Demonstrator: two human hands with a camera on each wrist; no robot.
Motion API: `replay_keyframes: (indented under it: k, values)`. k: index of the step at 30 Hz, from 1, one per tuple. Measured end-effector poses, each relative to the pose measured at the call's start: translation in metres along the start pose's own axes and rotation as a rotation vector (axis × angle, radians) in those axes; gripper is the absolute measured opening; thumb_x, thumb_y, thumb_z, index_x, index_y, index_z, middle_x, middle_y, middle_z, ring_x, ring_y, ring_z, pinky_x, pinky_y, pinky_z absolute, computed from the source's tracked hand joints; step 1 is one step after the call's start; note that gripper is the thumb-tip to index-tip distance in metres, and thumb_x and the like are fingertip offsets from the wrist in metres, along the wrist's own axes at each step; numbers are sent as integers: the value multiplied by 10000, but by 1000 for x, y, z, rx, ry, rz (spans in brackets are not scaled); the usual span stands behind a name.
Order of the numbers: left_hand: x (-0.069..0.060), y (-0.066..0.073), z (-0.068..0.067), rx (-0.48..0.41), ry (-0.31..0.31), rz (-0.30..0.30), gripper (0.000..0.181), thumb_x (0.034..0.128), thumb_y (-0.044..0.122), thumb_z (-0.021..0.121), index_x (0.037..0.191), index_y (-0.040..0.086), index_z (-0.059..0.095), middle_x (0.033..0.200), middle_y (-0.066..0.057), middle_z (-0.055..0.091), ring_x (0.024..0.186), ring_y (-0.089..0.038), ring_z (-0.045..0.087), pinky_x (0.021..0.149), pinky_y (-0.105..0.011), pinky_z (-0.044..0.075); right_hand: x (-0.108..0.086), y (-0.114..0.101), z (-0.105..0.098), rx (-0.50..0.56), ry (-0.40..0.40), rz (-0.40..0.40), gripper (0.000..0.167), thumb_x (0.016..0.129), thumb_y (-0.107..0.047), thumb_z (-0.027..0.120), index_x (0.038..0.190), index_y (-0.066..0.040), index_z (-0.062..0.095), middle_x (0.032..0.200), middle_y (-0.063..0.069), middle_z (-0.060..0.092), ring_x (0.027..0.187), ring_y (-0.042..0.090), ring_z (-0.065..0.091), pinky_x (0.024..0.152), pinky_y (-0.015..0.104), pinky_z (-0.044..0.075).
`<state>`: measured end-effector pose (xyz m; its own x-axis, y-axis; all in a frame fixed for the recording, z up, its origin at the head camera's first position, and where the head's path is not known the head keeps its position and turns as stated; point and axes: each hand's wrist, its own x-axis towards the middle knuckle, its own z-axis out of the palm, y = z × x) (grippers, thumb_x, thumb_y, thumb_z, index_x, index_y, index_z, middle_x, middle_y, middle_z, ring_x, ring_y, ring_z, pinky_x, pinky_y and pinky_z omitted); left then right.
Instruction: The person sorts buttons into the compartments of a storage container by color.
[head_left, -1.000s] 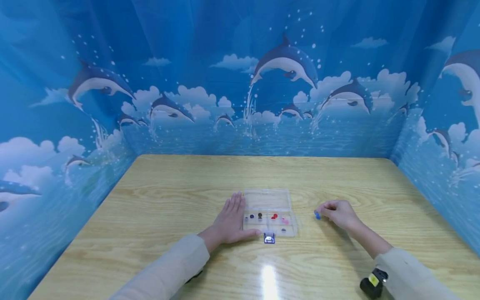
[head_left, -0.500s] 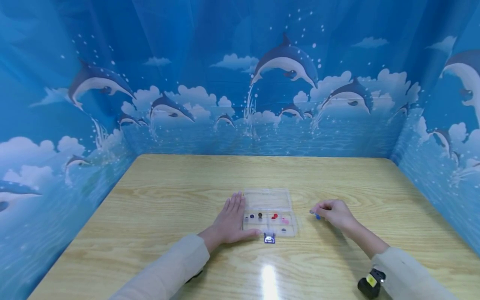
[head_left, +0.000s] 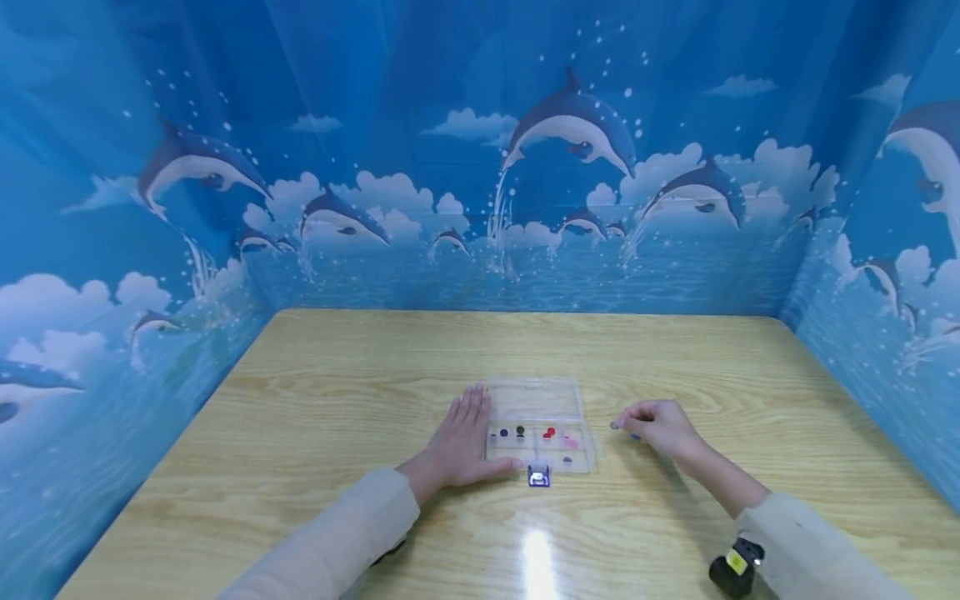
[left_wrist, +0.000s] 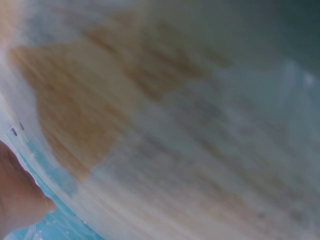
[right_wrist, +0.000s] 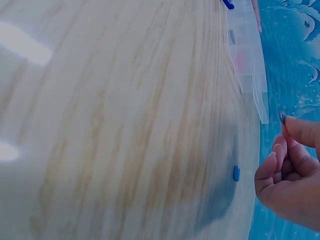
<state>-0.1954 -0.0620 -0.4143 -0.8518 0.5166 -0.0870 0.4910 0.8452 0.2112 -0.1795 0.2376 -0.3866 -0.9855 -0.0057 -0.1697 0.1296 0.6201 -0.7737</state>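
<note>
A clear plastic compartment box [head_left: 512, 456] lies with its lid [head_left: 534, 398] swung back. Small round pieces like buttons sit in it: dark [head_left: 521, 431], red [head_left: 551, 432] and pink [head_left: 571, 442]. My left hand [head_left: 461, 442] rests beside the box with straight fingers along its left side, the thumb reaching across the front left corner. To the right of the box, my right hand [head_left: 667, 429] pinches a small dark round piece [right_wrist: 282, 117] between thumb and finger, above the table. A small blue piece [right_wrist: 236, 173] lies on the table below that hand.
A blue-purple clasp [head_left: 538, 476] juts from the box's front edge. The wood-grain table [head_left: 360, 367] is enclosed by dolphin-print curtains [head_left: 420, 167] at the back and sides. A black device [head_left: 737, 568] is worn at the right sleeve.
My right hand has moved slightly left, carrying the small dark piece away from the blue piece, which stays on the table. The left hand and the box have not moved.
</note>
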Motion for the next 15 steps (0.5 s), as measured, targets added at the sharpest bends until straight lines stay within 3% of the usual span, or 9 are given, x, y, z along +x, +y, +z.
replay_keyframes:
  k: [15]
  values:
    - [0, 0, 0, -7, -7, -4, 1073, 815, 730, 411, 1471, -39, 51, 1550, -202, -33, 1443, -326, -11, 1187, -430, 72, -3, -13, 15, 59, -9, -44, 156, 877, -97, 593, 931, 22, 678, 830, 52, 625, 690, 132, 458, 541, 206, 406]
